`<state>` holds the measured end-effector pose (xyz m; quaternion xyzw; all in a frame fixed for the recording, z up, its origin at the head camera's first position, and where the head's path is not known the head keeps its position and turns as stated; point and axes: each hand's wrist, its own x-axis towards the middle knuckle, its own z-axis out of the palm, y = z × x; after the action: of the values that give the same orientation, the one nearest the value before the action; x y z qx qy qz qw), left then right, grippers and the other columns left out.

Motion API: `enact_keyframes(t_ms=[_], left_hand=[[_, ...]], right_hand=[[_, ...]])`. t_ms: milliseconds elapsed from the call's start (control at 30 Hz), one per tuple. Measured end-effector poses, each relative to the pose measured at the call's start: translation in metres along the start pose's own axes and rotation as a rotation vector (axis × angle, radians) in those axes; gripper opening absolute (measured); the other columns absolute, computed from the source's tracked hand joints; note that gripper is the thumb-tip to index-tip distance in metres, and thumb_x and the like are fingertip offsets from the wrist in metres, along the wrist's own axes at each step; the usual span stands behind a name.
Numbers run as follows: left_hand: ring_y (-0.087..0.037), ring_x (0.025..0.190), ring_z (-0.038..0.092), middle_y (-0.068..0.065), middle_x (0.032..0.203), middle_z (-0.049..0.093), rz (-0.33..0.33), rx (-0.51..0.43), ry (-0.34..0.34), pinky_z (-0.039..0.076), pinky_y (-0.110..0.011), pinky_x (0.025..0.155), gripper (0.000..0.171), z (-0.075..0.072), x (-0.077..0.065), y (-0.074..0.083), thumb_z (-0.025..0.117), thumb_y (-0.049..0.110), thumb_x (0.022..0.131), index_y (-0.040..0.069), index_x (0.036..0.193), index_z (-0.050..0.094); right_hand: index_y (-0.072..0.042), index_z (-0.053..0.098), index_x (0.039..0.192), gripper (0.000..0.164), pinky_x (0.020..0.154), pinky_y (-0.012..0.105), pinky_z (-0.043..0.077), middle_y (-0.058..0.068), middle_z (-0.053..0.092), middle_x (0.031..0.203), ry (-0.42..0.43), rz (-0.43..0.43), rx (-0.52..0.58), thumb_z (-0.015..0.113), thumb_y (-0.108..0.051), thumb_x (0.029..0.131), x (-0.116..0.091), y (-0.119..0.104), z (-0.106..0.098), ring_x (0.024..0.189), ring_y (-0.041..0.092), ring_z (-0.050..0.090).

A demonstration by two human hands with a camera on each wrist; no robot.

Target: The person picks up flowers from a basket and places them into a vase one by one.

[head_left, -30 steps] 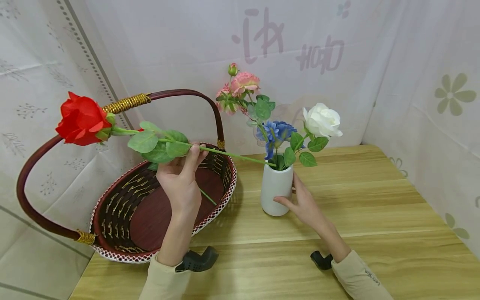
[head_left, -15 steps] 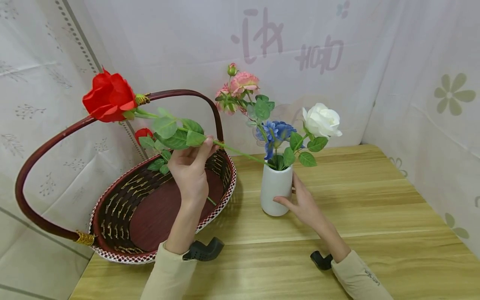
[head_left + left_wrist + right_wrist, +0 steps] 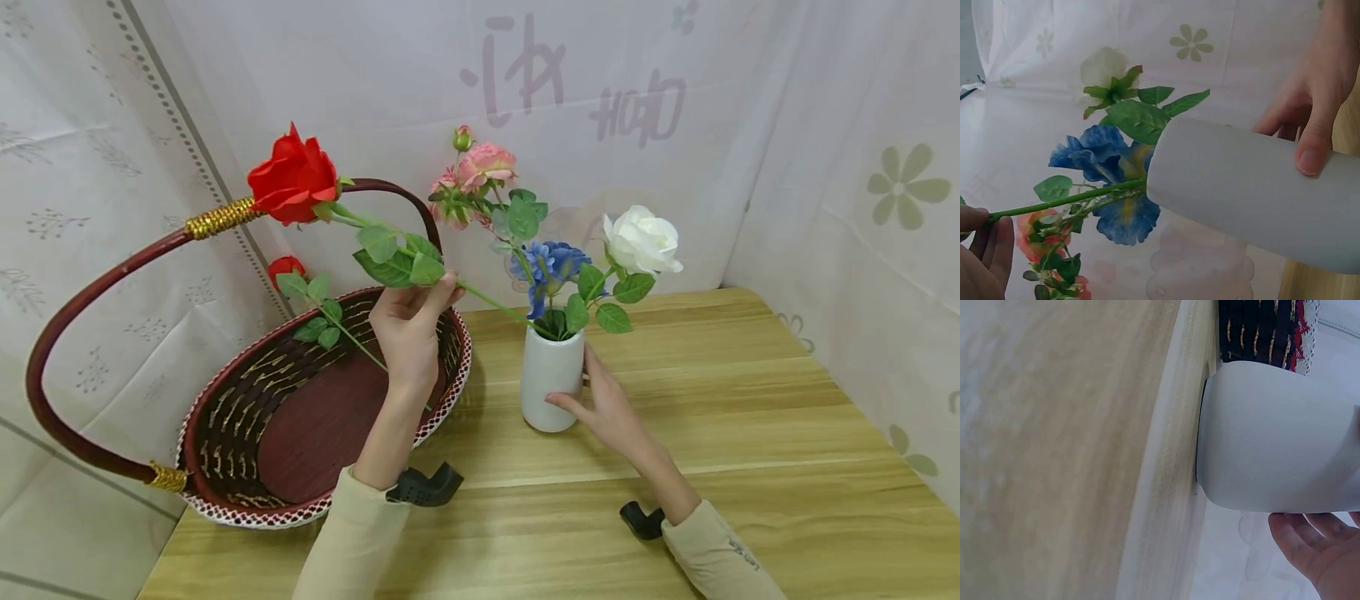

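Note:
My left hand (image 3: 412, 333) pinches the green stem of a red rose (image 3: 294, 179) just below its leaves. The bloom leans up and to the left, and the stem's lower end is at the mouth of the white vase (image 3: 551, 379), where the left wrist view shows it entering at the rim. My right hand (image 3: 607, 404) grips the vase's right side, thumb across the front and fingers behind. In the vase stand a white rose (image 3: 642, 240), a blue iris-like flower (image 3: 553, 267) and pink flowers (image 3: 486, 165). The vase rests upright on the wooden table (image 3: 675, 500).
A dark woven basket (image 3: 225, 408) with a tall arched handle (image 3: 67, 333) stands at the left. A second red rose (image 3: 287, 268) lies in it, its bloom leaning over the far rim. Printed curtains (image 3: 360, 92) hang behind and at both sides.
My left hand has moved right, bringing the red rose's bloom right and upward while its stem end slid into the vase's mouth. The right hand and vase have stayed in place.

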<state>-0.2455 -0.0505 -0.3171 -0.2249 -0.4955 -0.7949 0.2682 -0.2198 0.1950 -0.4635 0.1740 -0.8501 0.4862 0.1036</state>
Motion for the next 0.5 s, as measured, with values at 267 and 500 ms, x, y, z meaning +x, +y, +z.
enact_keyframes(t_ms=[267, 500], left_hand=[[-0.02, 0.086, 0.072, -0.006, 0.094, 0.073, -0.056, 0.018, -0.022, 0.061, -0.045, 0.084, 0.021, 0.005, 0.0, -0.012, 0.072, -0.007, 0.09, 0.004, 0.108, 0.073], [-0.019, 0.085, 0.072, -0.006, 0.093, 0.072, -0.068, 0.042, -0.036, 0.061, -0.045, 0.083, 0.019, 0.009, 0.003, -0.018, 0.071, -0.006, 0.091, 0.003, 0.107, 0.072]], right_hand=[[-0.017, 0.014, 0.162, 0.097, 0.102, 0.055, 0.05, 0.014, 0.044, 0.148, 0.002, 0.01, -0.003, 0.078, -0.035, 0.091, 0.0, -0.001, 0.001, 0.13, 0.033, 0.049], [-0.016, 0.015, 0.162, 0.097, 0.101, 0.054, 0.051, 0.015, 0.044, 0.149, 0.01, 0.009, 0.005, 0.078, -0.032, 0.091, 0.0, -0.003, 0.001, 0.13, 0.033, 0.05]])
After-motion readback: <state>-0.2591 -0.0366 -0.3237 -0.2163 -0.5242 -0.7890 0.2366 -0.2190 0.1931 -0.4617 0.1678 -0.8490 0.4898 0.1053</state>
